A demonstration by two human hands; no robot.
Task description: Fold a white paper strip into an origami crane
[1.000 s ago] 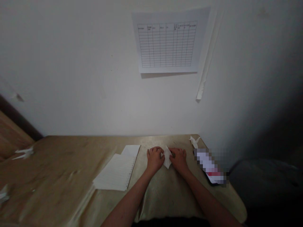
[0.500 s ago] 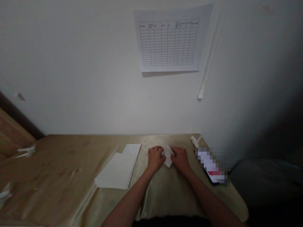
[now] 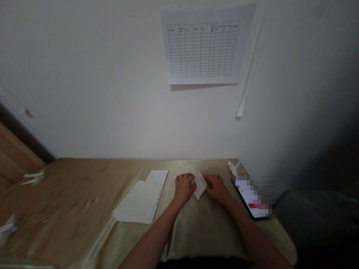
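A small folded white paper point(image 3: 200, 185) lies on the tan table point(image 3: 84, 194) in front of me. My left hand point(image 3: 183, 188) is curled with its fingers pressed on the paper's left edge. My right hand point(image 3: 216, 188) is curled too and pinches the paper's right edge. Both hands rest on the table with the paper between them.
A stack of lined white sheets point(image 3: 141, 201) lies left of my hands. A phone point(image 3: 252, 198) lies at the right, near the table edge, with a small folded paper figure point(image 3: 232, 167) behind it. More folded paper pieces point(image 3: 33, 177) sit at far left. A printed grid sheet point(image 3: 203, 48) hangs on the wall.
Both hands have stayed on the folded paper. The paper lies a little flatter between them, and the view has shifted slightly.
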